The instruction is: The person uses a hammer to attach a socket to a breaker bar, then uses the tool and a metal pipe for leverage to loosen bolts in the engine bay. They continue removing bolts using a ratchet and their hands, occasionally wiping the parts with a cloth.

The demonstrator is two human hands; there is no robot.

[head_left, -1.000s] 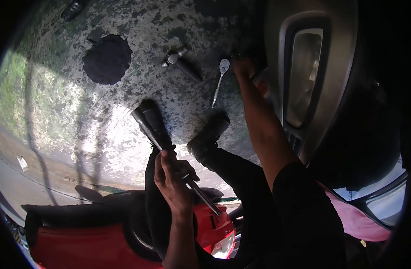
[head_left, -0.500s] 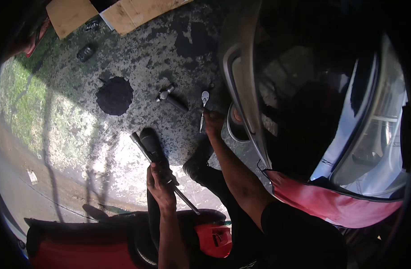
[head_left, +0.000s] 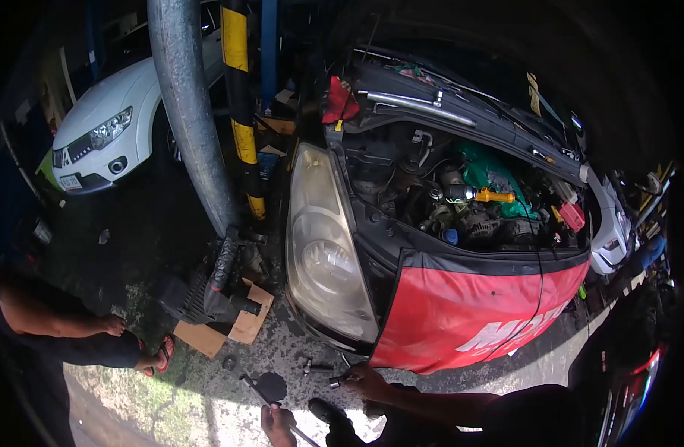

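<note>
My left hand (head_left: pixel 278 426) is closed round a long metal bar (head_left: pixel 254 390) at the bottom edge, the bar slanting from upper left to lower right. To its right, my right hand (head_left: pixel 367 383) is closed on a ratchet (head_left: pixel 335 383), whose end sticks out to the left. A hammer (head_left: pixel 316 368) lies on the floor just above and between the hands. Near the bar's upper end is a round dark patch (head_left: pixel 271 387) on the floor.
A car with an open engine bay (head_left: pixel 431 194), a headlight (head_left: pixel 327 253) and a red cover (head_left: pixel 476 313) stands ahead and right. Left are a grey post (head_left: pixel 189 97), a striped pole (head_left: pixel 241 112), cardboard (head_left: pixel 251 316), a white car (head_left: pixel 114 127) and another person's arm (head_left: pixel 47 316).
The view has swung up from the floor to the engine bay and the surroundings, so both hands now appear lower. The bar and the ratchet are still held.
</note>
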